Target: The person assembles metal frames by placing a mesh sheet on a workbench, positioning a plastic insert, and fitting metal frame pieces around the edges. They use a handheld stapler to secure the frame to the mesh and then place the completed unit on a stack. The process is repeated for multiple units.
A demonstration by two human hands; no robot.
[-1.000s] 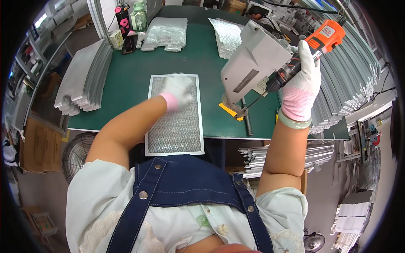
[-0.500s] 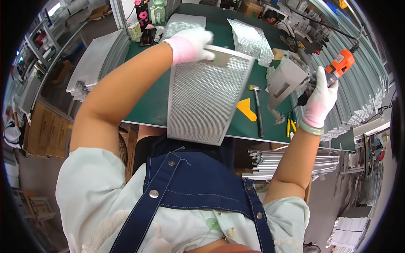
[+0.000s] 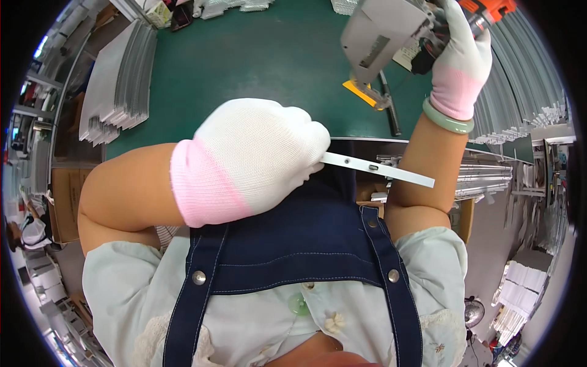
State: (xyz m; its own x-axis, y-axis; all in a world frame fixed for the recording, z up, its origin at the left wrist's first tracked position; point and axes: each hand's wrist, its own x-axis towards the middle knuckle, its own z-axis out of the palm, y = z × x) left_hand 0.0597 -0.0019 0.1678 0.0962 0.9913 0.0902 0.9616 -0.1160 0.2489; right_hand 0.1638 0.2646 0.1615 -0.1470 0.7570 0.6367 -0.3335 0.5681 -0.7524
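Note:
My left hand (image 3: 260, 153), in a white glove with a pink cuff, is closed at chest height around a metal mesh panel (image 3: 400, 174). The panel is seen edge-on, so only a narrow white strip of its frame with small holes sticks out to the right. At the upper right, my gloved right hand (image 3: 463, 70) grips a grey power tool (image 3: 384, 33) with an orange rear end, held above the table. The tool's nose points down, over a yellow scraper (image 3: 353, 87) and a hammer's dark handle (image 3: 392, 110).
A green table (image 3: 244, 61) spans the space ahead. Stacked metal panels (image 3: 116, 85) stand at its left, and long metal strips (image 3: 520, 79) line the right. More metal profiles (image 3: 483, 177) lie below the table edge. A cardboard box (image 3: 64, 205) is at the left.
My left hand has come down and closer to my chest, turning the mesh panel from face-on to edge-on. The view has tilted downward; my right hand still holds the tool.

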